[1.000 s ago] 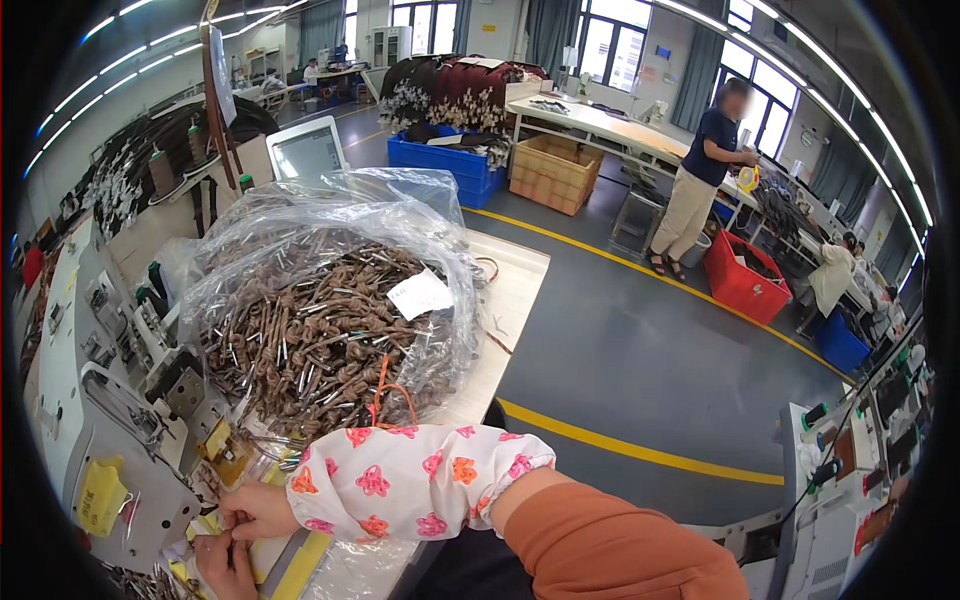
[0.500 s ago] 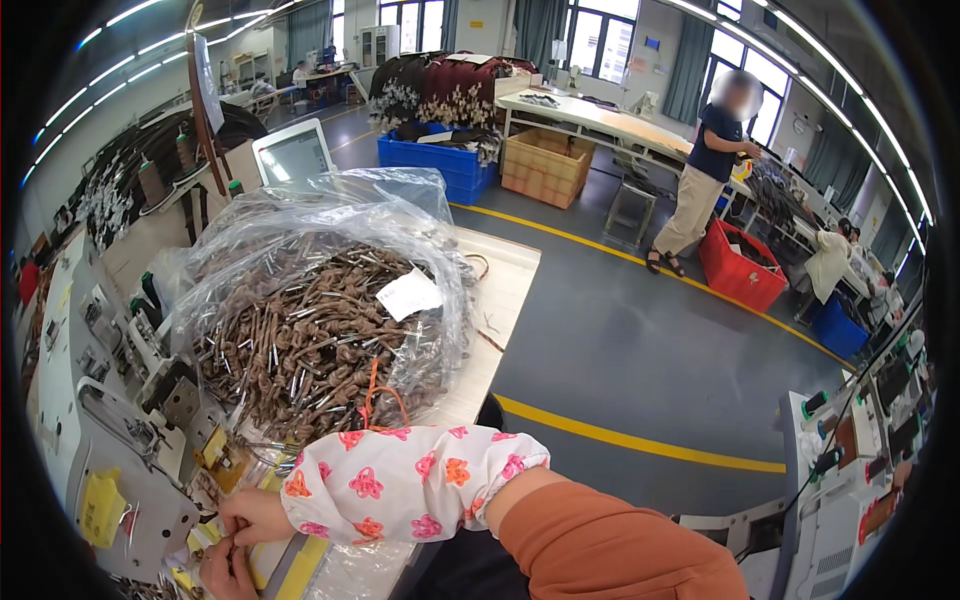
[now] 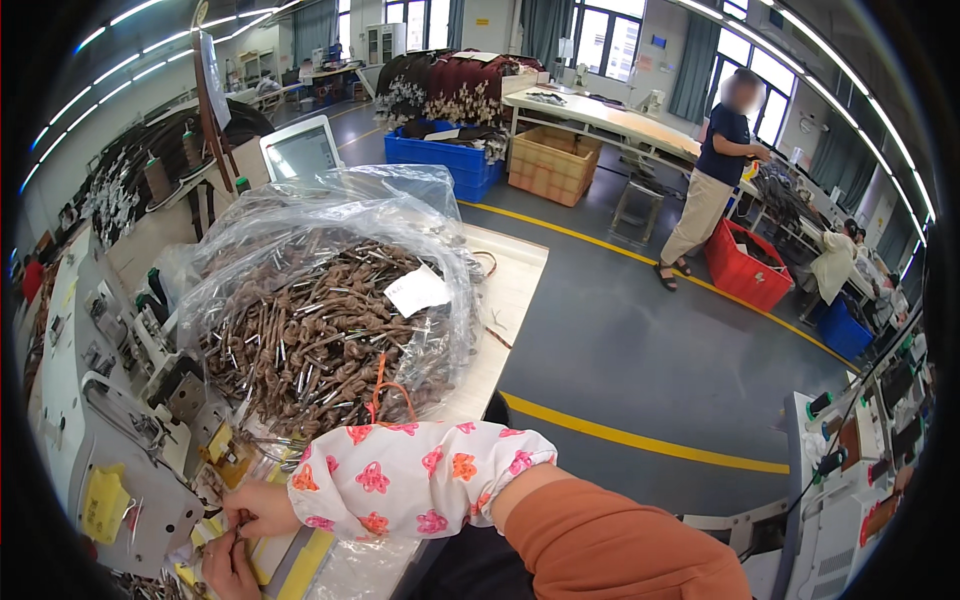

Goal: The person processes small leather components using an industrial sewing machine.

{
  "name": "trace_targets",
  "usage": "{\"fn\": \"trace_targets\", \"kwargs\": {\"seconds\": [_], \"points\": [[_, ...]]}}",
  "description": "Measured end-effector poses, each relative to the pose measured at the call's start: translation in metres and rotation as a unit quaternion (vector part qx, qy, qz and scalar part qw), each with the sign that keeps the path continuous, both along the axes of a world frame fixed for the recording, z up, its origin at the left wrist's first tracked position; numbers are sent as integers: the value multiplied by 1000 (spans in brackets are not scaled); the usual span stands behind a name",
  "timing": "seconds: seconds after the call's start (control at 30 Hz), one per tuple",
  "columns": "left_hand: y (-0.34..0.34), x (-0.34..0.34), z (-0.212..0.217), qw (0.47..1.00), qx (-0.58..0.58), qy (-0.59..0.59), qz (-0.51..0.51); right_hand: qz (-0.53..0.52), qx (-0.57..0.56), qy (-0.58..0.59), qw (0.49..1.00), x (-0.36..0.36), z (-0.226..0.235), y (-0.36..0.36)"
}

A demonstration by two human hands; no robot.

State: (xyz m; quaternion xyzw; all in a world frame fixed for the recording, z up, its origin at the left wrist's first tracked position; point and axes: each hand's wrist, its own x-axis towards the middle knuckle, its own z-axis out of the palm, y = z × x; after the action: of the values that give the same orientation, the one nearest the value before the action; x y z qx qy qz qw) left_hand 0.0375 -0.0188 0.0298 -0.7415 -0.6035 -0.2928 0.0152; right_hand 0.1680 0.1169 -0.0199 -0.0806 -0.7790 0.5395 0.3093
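At the lower left, my right hand [image 3: 262, 508] reaches in beside the sewing machine [image 3: 140, 520], its fingers pinched together. Just below it my left hand [image 3: 228, 570] is closed too, fingertips close to the right hand's. A small dark strip shows between the fingers, too little to name. A white sleeve cover [image 3: 420, 480] with pink and orange flowers wraps my right forearm. Beyond that arm, an open clear plastic bag [image 3: 330, 190] holds a heap of brown knotted cords [image 3: 300, 340] with metal-looking tips. A white paper tag [image 3: 417, 291] lies on the heap.
The pale table's edge [image 3: 515, 290] runs along the bag's right side. A tablet-like screen [image 3: 300, 150] stands behind the bag. Another machine with thread spools [image 3: 830, 460] is at the right. Farther off are a blue crate [image 3: 440, 170], a red crate [image 3: 745, 270] and a standing person [image 3: 715, 170].
The whole view has shifted slightly, so things sit a little farther right. Both hands stay together beside the machine, with only a slight change in the fingers.
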Motion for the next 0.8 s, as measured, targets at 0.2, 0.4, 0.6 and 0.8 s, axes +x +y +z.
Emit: {"fn": "trace_targets", "kwargs": {"seconds": [0.2, 0.4, 0.6, 0.8], "points": [[3, -10, -17, 997, 64, -21, 42, -29, 108, 20, 994, -9, -2, 4], [25, -14, -25, 995, 93, -10, 34, -104, 152, -87, 979, 11, 19, 15], [11, -26, -35, 993, 49, -24, 102, -93, 158, -135, 974, -2, 30, 11], [14, -32, -43, 991, 87, 35, 100, -92, 152, -193, 965, -8, 28, 20]]}}
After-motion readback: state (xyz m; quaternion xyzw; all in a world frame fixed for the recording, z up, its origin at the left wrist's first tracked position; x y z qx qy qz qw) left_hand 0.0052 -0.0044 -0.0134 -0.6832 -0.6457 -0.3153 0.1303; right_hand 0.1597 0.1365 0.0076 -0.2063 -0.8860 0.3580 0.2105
